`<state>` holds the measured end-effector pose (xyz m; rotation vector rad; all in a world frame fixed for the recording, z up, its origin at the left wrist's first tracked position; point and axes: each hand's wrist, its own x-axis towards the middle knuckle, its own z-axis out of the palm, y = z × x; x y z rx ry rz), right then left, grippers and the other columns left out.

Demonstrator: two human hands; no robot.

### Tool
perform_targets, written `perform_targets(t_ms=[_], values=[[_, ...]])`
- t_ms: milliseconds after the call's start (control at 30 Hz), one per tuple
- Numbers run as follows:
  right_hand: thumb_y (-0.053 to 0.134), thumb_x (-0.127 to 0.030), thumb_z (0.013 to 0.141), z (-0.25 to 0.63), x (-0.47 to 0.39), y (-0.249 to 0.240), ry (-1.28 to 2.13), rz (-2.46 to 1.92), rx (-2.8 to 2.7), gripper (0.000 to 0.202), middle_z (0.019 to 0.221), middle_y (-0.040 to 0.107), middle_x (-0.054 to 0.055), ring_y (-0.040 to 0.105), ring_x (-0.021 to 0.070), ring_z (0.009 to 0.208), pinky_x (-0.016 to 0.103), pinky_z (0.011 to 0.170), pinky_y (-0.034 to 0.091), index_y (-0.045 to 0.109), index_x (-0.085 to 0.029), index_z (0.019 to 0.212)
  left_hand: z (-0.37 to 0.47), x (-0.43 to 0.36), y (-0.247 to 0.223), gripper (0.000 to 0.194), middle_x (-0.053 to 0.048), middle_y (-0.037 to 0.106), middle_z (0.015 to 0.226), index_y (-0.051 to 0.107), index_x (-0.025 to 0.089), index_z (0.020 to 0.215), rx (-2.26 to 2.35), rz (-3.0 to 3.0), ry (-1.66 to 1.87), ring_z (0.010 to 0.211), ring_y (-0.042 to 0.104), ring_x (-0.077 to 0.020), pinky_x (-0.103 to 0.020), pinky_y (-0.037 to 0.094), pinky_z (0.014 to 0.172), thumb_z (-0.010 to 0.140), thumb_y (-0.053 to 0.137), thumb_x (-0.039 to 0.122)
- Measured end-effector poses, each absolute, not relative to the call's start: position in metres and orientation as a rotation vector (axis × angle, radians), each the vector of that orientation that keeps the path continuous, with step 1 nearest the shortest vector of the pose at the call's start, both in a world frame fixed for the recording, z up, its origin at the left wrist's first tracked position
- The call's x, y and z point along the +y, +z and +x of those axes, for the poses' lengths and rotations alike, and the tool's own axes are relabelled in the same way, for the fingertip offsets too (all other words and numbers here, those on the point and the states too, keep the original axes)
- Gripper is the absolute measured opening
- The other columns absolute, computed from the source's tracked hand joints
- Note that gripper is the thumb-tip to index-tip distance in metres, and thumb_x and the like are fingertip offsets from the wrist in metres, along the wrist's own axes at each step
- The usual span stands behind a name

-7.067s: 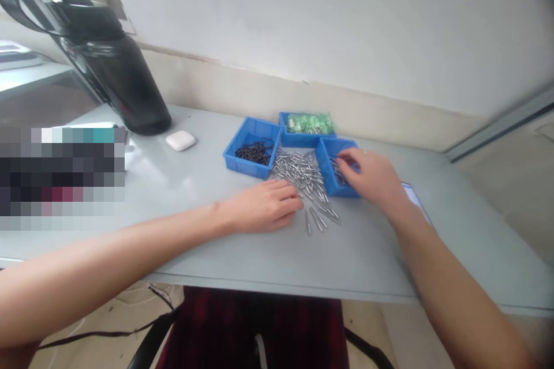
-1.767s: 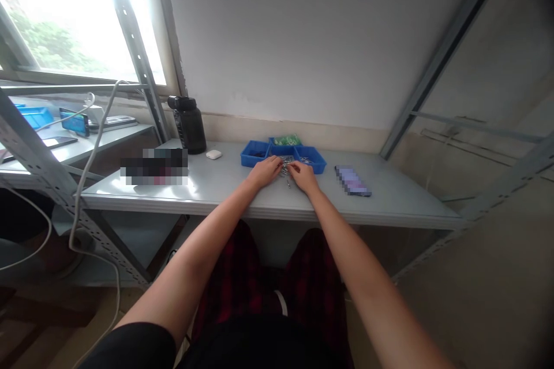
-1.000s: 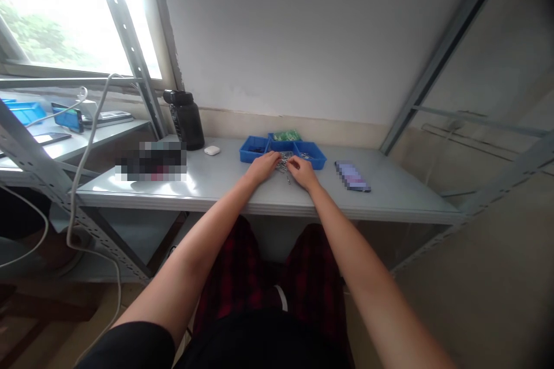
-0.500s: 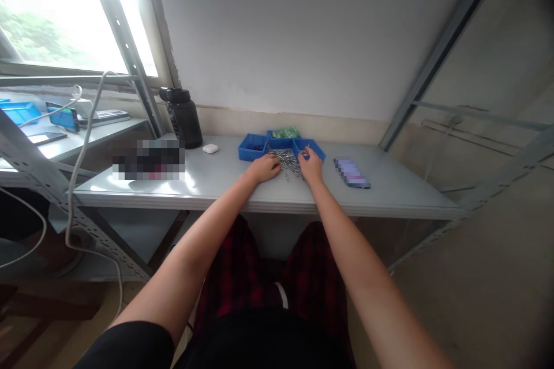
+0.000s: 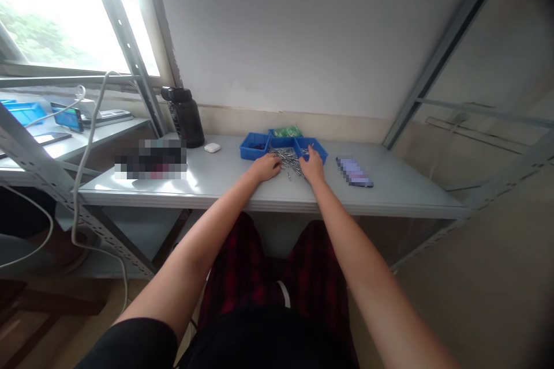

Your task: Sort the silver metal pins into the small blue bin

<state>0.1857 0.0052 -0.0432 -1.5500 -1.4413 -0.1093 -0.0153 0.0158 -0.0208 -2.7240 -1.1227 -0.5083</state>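
Two bare hands are out on the grey metal table (image 5: pixel 225 181) in the head view, working at a loose heap of silvery metal pins (image 5: pixel 286 158) spread between them. The left hand (image 5: pixel 267 166) lies palm down at the heap's near left edge, fingers loosely curled onto the tabletop; whether it has a pin pinched is too small to tell. The right hand (image 5: pixel 312 165) reaches past the heap, fingertips up at the near rim of the right-hand blue plastic tray (image 5: pixel 319 152), fingers drawn together; I cannot tell if anything sits between them. Left of the heap stands a second blue plastic tray with dark pieces (image 5: pixel 254 146). Behind the heap, against the wall, a third blue tray of green pieces (image 5: pixel 285 133). Further left, a small white rounded case (image 5: pixel 212 148) lies beside a tall black bottle (image 5: pixel 185 117). Off to the right, well apart from the right hand, a flat blurred-out slab (image 5: pixel 355 171) lies on the table.
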Motion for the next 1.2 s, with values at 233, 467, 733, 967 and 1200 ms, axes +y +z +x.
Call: perform_targets(t_ms=[233, 467, 733, 967, 1200], values=[[0.057, -0.035, 0.087, 0.184, 0.005, -0.038, -0.119, -1.567, -1.494, 0.042, 0.130, 0.051, 0.015, 0.052, 0.0276, 0.116, 0.048, 0.096, 0.045, 0.052, -0.018, 0.126, -0.009, 0.011, -0.014, 0.029, -0.009, 0.058, 0.115, 0.057, 0.014, 0.114, -1.073, -2.713, -0.411, 0.101, 0.058, -0.0198, -0.040, 0.051, 0.087, 0.092, 0.053, 0.033], [0.049, -0.031, 0.084, 0.183, -0.001, -0.025, -0.171, -1.625, -1.611, 0.049, 0.141, 0.039, 0.016, 0.046, 0.0354, 0.123, 0.056, 0.098, 0.039, 0.046, -0.018, 0.132, 0.003, 0.019, -0.008, 0.028, -0.014, 0.059, 0.105, 0.060, 0.009, 0.108, -0.958, -2.794, -0.304, 0.108, 0.055, -0.0308, -0.041, 0.046, 0.088, 0.092, 0.042, 0.024], [0.039, -0.018, 0.088, 0.160, -0.017, -0.005, -0.437, -1.091, -2.148, 0.027, 0.103, 0.062, 0.011, 0.059, 0.0239, 0.097, 0.037, 0.081, 0.048, 0.061, -0.017, 0.104, -0.006, 0.022, -0.011, 0.031, -0.016, 0.059, 0.114, 0.062, 0.010, 0.108, -0.879, -2.801, -0.266, 0.108, 0.055, -0.0291, -0.037, 0.048, 0.084, 0.094, 0.040, 0.024], [0.042, -0.013, 0.087, 0.155, 0.004, 0.006, -0.534, -0.516, -2.493, 0.023, 0.081, 0.065, 0.005, 0.057, 0.0169, 0.076, 0.031, 0.070, 0.048, 0.063, -0.019, 0.088, -0.013, 0.032, -0.016, 0.021, -0.011, 0.063, 0.097, 0.065, 0.016, 0.100, -0.825, -2.833, -0.286, 0.096, 0.056, -0.0286, -0.039, 0.048, 0.079, 0.089, 0.048, 0.024], [0.043, -0.013, 0.087, 0.177, 0.007, 0.007, -0.353, -0.571, -2.449, 0.024, 0.088, 0.066, 0.005, 0.059, 0.0169, 0.080, 0.030, 0.068, 0.050, 0.061, -0.019, 0.102, -0.017, 0.035, -0.021, 0.024, -0.008, 0.059, 0.084, 0.063, 0.019, 0.086, -0.833, -2.852, -0.437, 0.081, 0.053, -0.0222, -0.036, 0.049, 0.072, 0.092, 0.040, 0.025]])
